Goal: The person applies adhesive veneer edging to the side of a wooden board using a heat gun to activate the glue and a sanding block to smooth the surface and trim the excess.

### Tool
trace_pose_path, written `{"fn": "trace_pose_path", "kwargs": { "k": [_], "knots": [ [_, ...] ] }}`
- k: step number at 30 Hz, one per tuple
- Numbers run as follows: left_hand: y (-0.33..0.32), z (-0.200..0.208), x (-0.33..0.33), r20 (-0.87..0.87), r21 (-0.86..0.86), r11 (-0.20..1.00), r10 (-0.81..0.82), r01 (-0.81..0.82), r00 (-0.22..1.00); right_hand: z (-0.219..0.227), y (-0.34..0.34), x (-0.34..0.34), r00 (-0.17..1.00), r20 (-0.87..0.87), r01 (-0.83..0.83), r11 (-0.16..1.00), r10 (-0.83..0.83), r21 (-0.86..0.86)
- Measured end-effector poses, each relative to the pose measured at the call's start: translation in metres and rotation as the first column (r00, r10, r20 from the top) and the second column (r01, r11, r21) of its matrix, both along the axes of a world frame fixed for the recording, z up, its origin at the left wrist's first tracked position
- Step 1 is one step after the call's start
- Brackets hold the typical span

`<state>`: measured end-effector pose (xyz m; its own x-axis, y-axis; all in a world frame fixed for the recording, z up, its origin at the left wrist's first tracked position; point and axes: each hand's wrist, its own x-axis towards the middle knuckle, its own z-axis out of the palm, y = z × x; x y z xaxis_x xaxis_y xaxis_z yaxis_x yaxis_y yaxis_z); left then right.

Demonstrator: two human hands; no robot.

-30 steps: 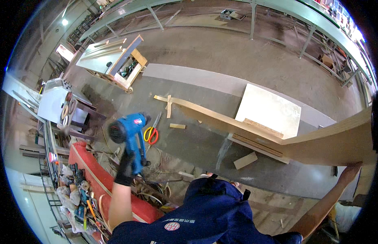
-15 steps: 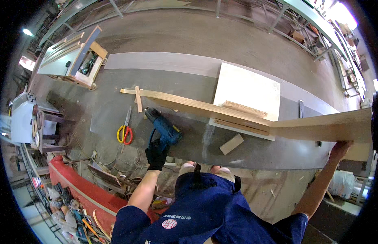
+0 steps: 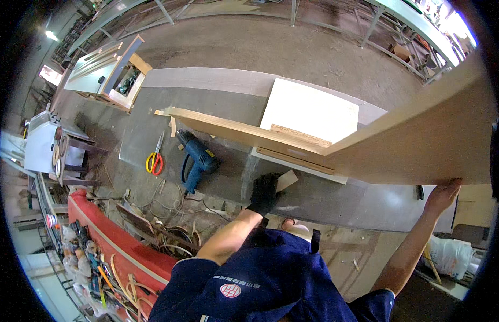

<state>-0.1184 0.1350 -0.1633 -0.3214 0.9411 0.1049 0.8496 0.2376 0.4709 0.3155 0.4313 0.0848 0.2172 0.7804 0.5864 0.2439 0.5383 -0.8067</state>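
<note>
My left hand (image 3: pixel 264 193), in a black glove, is closed on the near end of a small wooden block (image 3: pixel 287 181) on the dark tabletop. My bare right hand (image 3: pixel 444 197) grips the lower edge of a long wooden board (image 3: pixel 415 145), which stands on edge and rises toward the right. Under the board lies a white panel (image 3: pixel 308 110), with a wood strip (image 3: pixel 300 134) on the far side of the board and another strip (image 3: pixel 295 161) on the near side. A blue heat gun (image 3: pixel 201 161) lies left of my gloved hand, beside scissors (image 3: pixel 154 161) with red and yellow handles.
The worktable (image 3: pixel 206 96) spans the middle. Beyond its left end stands a wheeled cabinet (image 3: pixel 107 78). A red bench (image 3: pixel 118 236) with tools and cables is at the lower left. Metal-framed benches (image 3: pixel 372 24) line the far side; a plastic bag (image 3: pixel 450 256) sits at the lower right.
My left hand has let go of the heat gun, moved right and taken hold of the small wooden block. The board's right part now stands higher in view.
</note>
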Motion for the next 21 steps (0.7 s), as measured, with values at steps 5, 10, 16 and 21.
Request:
{"fn": "trace_pose_path", "kwargs": {
  "k": [5,10,16,21],
  "knots": [
    [-0.024,0.032,0.010,0.873,-0.269,0.959,0.282,-0.089,0.398,0.001,-0.014,-0.026,0.974,-0.223,-0.048,0.994,0.024,-0.100],
    [-0.052,0.095,0.010,0.968,-0.082,0.963,0.016,-0.258,-0.249,0.011,-0.021,-0.047,0.970,-0.235,0.033,0.994,-0.058,-0.106],
    [-0.003,0.197,-0.015,0.839,0.068,0.982,0.040,-0.178,0.543,0.002,-0.013,-0.026,0.990,-0.122,0.057,0.993,-0.070,-0.104],
    [0.060,0.202,-0.014,0.702,0.157,0.987,-0.122,0.015,0.702,0.023,-0.012,-0.018,0.992,0.029,0.123,0.992,-0.123,0.002]
  ]
}}
